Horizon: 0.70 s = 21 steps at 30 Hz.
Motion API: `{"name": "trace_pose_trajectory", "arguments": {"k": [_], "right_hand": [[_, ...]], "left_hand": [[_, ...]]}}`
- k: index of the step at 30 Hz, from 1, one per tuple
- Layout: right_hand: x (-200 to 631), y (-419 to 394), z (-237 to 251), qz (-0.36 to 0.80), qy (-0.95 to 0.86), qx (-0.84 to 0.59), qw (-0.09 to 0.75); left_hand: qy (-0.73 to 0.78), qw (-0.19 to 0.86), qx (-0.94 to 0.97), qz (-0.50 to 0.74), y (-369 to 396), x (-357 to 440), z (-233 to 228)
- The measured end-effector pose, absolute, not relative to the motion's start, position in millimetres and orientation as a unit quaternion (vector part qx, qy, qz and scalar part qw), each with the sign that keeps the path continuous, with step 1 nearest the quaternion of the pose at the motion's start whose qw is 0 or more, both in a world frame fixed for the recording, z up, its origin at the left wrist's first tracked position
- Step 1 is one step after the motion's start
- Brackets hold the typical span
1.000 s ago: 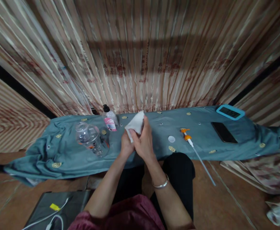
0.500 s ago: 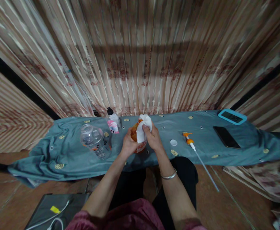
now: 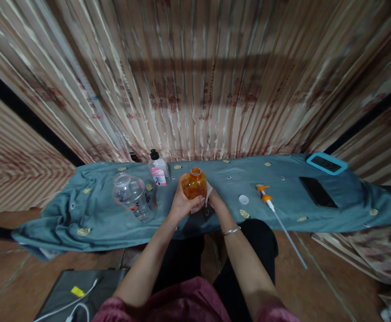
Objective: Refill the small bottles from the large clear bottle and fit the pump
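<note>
1. From here, the right hand (image 3: pixel 214 200) is the hardest to read: its fingers are lost behind the amber bottle (image 3: pixel 195 181) and a scrap of white tissue (image 3: pixel 209 190), so I can't tell how far they're curled.
2. The bottle's lower left side is covered by the left hand (image 3: pixel 182 201), and I can't be sure whether its base touches the cloth (image 3: pixel 101 214).
3. The clock (image 3: pixel 327 163) has a dark screen whose figures don't come clear, and the curtain (image 3: pixel 198 89) carries red characters too small to make out.
4. The small bottle (image 3: pixel 158 172) wears a pink-and-white label, its print too fine to read; the clear jug (image 3: pixel 135 197) has orange and dark markings, equally illegible.
5. The amber bottle is between the two hands, upright, its open mouth facing up above the fingers. The left hand is closed round it, thumb across the front, the other fingers mostly hidden.
6. The tissue sits between the bottle's right side and the right hand, touching the hand.
</note>
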State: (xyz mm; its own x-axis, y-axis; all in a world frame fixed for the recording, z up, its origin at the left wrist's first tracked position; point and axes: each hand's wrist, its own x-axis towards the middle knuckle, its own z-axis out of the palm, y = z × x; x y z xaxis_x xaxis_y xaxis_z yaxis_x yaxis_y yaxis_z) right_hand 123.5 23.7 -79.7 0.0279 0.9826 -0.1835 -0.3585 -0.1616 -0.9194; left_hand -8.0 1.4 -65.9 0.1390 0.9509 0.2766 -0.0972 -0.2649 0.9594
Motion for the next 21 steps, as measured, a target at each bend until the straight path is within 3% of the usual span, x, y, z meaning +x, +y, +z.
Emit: {"name": "trace_pose_trajectory", "arguments": {"k": [3, 7, 12, 16, 21], "right_hand": [[120.7, -1.3, -80.4, 0.562, -0.329, -0.479, 0.589], [112.8, -28.6, -38.2, 0.437, -0.386, -0.483, 0.653], [86.6, -52.2, 1.0, 0.246, -0.491, -0.519, 0.655], [78.3, -60.9, -10.4, 0.195, -0.492, -0.552, 0.644], [83.3, -72.4, -57.9, 0.244, -0.518, -0.570, 0.590]], "left_hand": [[0.387, 0.460, 0.599, 0.528, 1.4, -6.3, -67.7], [0.407, 0.432, 0.601, 0.535, -7.8, 2.2, -64.0], [0.381, 0.426, 0.599, 0.561, -35.5, 10.0, -64.2], [0.370, 0.429, 0.634, 0.527, -50.8, 4.6, -65.7], [0.359, 0.432, 0.674, 0.480, -49.4, -11.4, -62.6]]}}
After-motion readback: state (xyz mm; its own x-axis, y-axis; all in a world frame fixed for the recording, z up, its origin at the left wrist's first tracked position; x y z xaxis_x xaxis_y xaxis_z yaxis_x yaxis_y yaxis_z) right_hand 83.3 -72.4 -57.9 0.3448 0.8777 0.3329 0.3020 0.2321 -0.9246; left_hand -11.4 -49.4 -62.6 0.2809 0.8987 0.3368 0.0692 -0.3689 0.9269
